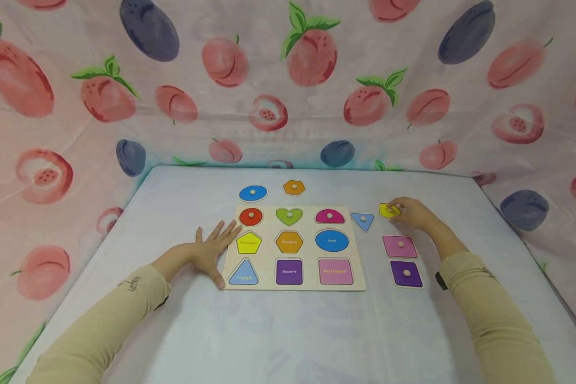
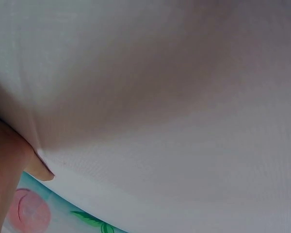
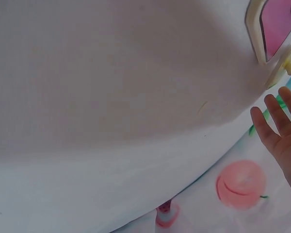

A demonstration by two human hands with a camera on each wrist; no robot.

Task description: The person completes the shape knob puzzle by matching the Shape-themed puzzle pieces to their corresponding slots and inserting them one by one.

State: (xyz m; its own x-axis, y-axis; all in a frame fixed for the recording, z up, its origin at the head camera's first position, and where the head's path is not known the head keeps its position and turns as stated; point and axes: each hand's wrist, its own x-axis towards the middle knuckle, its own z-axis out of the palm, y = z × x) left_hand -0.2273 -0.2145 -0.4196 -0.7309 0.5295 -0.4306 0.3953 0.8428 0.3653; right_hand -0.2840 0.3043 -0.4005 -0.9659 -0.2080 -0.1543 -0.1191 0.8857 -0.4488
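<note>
My left hand (image 1: 211,252) lies with spread fingers on the left edge of a pale shape-puzzle board (image 1: 310,274). At the upper right of the board, my right hand (image 1: 413,213) pinches a yellow pentagon puzzle piece (image 1: 385,211) by its knob with thumb and forefinger. In the right wrist view the pentagon piece (image 3: 276,75) shows edge-on, the other fingers extended. Red circle (image 1: 251,216), green heart (image 1: 289,216) and magenta semicircle (image 1: 329,216) knobbed pieces sit in the board's top row. Below them are printed shapes, including a yellow pentagon labelled Pentagon (image 1: 248,243).
Beyond the board lie a blue oval piece (image 1: 253,193) and an orange hexagon piece (image 1: 294,187). To its right are a light blue triangle piece (image 1: 362,221), a pink rectangle piece (image 1: 400,246) and a purple square piece (image 1: 406,273). Fruit-print cloth (image 1: 269,90) hangs behind the white table (image 1: 288,341).
</note>
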